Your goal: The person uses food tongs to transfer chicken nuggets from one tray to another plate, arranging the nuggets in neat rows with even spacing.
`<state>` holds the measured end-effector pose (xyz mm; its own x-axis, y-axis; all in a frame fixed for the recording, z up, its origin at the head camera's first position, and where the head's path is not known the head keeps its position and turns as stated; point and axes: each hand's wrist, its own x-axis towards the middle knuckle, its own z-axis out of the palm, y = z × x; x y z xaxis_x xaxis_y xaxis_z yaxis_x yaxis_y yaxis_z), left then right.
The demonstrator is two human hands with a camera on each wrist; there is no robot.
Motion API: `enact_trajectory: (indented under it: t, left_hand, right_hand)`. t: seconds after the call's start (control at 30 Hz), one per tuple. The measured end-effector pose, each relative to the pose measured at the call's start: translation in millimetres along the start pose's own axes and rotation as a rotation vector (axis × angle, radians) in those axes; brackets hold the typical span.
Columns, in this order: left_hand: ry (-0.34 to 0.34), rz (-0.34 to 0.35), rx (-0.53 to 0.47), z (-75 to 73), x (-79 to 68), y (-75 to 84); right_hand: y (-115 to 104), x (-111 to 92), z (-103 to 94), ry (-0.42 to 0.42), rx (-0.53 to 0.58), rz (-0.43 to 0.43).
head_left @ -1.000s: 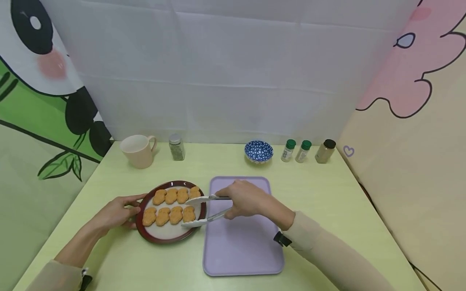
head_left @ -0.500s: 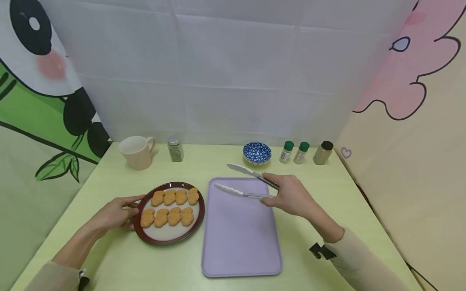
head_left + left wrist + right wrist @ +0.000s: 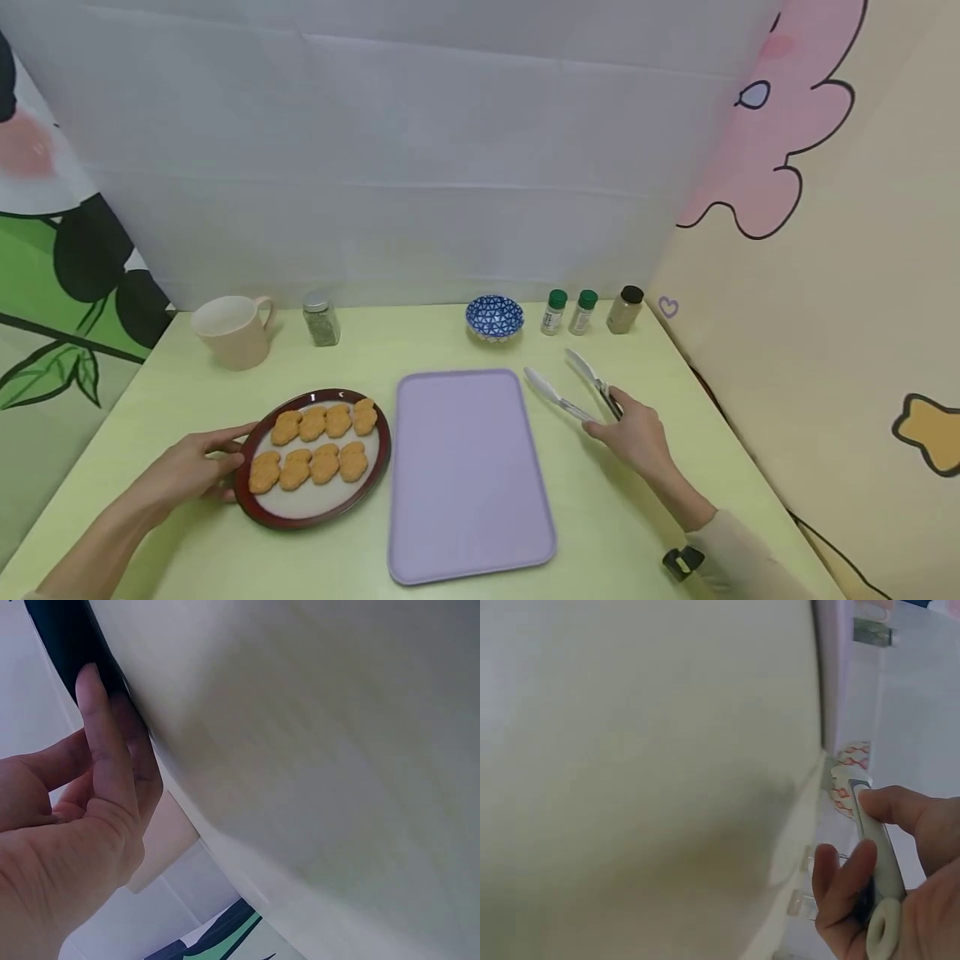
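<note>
My left hand (image 3: 191, 471) grips the left rim of a round plate (image 3: 315, 507) with a dark red-brown border and pale centre. Its thumb lies on the rim and other fingers reach underneath; in the left wrist view they press the plate's dark edge (image 3: 67, 645). Two rows of golden-brown, nugget-like pieces (image 3: 325, 464) lie on the plate. To the right of a lilac tray (image 3: 468, 483), my right hand (image 3: 637, 437) holds tongs (image 3: 551, 392) with whitish tips. The tips are spread apart with nothing between them. In the right wrist view, the thumb rests along the tongs' handle (image 3: 886, 862).
Along the back stand a pale pink mug (image 3: 234, 337), a grey-lidded jar (image 3: 322, 321), a blue patterned bowl (image 3: 495, 318), two green-capped shakers (image 3: 553, 313) and a black-capped jar (image 3: 625, 312). A white sheet (image 3: 405, 167) hangs behind the table.
My right hand has carried the tongs rightward, from over the plate's right side across the tray to beyond it. The left hand keeps its grip on the plate. The head view has turned right.
</note>
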<state>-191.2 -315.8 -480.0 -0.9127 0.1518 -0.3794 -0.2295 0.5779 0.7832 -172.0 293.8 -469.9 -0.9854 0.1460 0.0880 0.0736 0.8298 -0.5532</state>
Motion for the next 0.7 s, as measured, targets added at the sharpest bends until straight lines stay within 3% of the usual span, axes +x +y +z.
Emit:
enact_trajectory:
  t: [0.17, 0.4, 0.57, 0.7]
  left_hand:
    - [0.021, -0.025, 0.01, -6.0, -13.4, -10.2]
    - [0.031, -0.023, -0.009, -3.2, -13.4, -10.9]
    - [0.025, -0.031, 0.004, -1.2, -8.9, -4.3]
    - [0.017, 0.014, 0.014, 1.5, -5.0, 2.4]
  right_hand:
    - [-5, 3, 17.3, 0.002, -0.043, -0.02]
    - [-6, -1, 23.3, -0.012, -0.114, 0.011]
    - [-5, -2, 20.7, -0.04, -0.111, 0.019]
    - [-4, -2, 9.8, -0.085, -0.148, 0.014]
